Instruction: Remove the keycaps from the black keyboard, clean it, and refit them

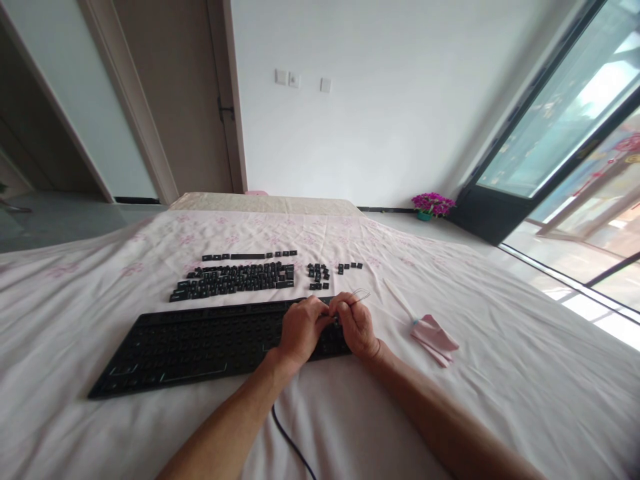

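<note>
Both my hands work the right end of the keyboard (200,343): left hand (300,330) braces it, right hand (356,325) grips a wire puller (361,295). Pulling caps, I judge; next needs a straight lift. Removed keycaps (235,277) lie beyond.

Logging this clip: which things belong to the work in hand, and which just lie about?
In use: black keyboard base, thin wire keycap puller, rows of black loose keycaps, left hand, right hand.
Lying about: folded pink cloth, magenta potted flowers.
</note>
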### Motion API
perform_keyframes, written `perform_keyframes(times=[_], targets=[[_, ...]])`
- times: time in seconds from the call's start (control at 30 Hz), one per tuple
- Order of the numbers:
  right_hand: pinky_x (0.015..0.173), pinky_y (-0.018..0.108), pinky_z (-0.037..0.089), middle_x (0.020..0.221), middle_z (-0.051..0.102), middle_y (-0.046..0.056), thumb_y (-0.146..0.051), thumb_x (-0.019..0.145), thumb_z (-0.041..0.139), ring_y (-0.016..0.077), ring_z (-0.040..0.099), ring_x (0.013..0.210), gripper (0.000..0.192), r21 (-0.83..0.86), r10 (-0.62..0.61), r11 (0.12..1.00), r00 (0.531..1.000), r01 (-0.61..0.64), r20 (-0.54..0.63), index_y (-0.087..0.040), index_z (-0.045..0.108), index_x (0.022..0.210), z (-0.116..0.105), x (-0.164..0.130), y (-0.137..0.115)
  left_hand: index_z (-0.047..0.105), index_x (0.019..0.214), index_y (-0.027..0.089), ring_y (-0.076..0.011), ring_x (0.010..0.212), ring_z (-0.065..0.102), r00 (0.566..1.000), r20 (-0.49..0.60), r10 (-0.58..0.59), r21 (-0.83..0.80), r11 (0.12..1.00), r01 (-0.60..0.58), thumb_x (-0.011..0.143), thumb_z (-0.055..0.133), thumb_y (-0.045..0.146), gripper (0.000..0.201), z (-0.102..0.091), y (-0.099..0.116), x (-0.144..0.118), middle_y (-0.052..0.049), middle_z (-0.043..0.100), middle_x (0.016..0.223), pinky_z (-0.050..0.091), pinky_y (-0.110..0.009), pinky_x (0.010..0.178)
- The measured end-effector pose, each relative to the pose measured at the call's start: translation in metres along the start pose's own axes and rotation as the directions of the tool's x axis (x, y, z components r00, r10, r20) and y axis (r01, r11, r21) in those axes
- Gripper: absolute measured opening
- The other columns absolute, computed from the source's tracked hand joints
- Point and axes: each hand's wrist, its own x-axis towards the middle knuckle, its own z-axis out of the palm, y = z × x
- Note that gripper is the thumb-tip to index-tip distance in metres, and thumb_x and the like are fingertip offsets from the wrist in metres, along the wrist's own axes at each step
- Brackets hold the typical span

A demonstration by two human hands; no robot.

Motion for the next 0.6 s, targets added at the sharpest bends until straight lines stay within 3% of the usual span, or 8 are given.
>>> perform_keyframes(times=[0.2,0.4,0.5,0.6], targets=[[0.075,0.031,0.048,0.083,0.063,0.004,-0.031,0.097,0.039,0.0171,0.059,0.077,0.025,-0.033,-0.133,0.99,0.989,0.136,0.068,-0.022,0.06,0.086,0.001,0.001,-0.001,0.064,0.087,0.022,-0.015,0.081,0.062,0.998,-0.035,-0.043,-0.205,0.978,0.035,0.079,0.061,0.014,0.012,0.001,-0.009,0.002,0.001,0.067,0.087,0.046,-0.025,0.075],[0.083,0.037,0.044,0.088,0.067,0.005,-0.023,0.094,0.043,0.0211,0.057,0.086,0.02,-0.288,-0.298,0.899,0.943,0.33,0.151,-0.024,0.063,0.094,-0.005,0.003,-0.01,0.06,0.102,0.024,-0.0137,0.078,0.066,0.989,-0.021,-0.145,-0.287,0.949,0.133,0.071,0.061,0.009,0.035,0.004,-0.014,0.004,0.003,0.07,0.087,0.05,-0.025,0.074],[0.082,0.036,0.044,0.089,0.065,0.007,-0.023,0.095,0.039,0.0216,0.057,0.087,0.024,-0.335,-0.268,0.895,0.955,0.296,0.127,-0.023,0.063,0.097,-0.011,0.009,-0.015,0.059,0.106,0.024,-0.0135,0.078,0.067,0.981,-0.049,-0.188,-0.352,0.922,0.159,0.072,0.064,0.012,0.036,0.006,-0.015,0.004,0.003,0.069,0.086,0.051,-0.026,0.076],[0.077,0.032,0.045,0.088,0.064,0.007,-0.027,0.097,0.039,0.0198,0.059,0.083,0.026,-0.389,-0.113,0.91,0.988,0.145,0.105,-0.022,0.063,0.094,-0.013,0.015,-0.016,0.055,0.113,0.023,-0.0137,0.077,0.067,0.973,-0.08,-0.216,-0.46,0.874,0.156,0.073,0.067,0.016,0.042,0.006,-0.016,0.004,0.001,0.068,0.087,0.052,-0.027,0.076]])
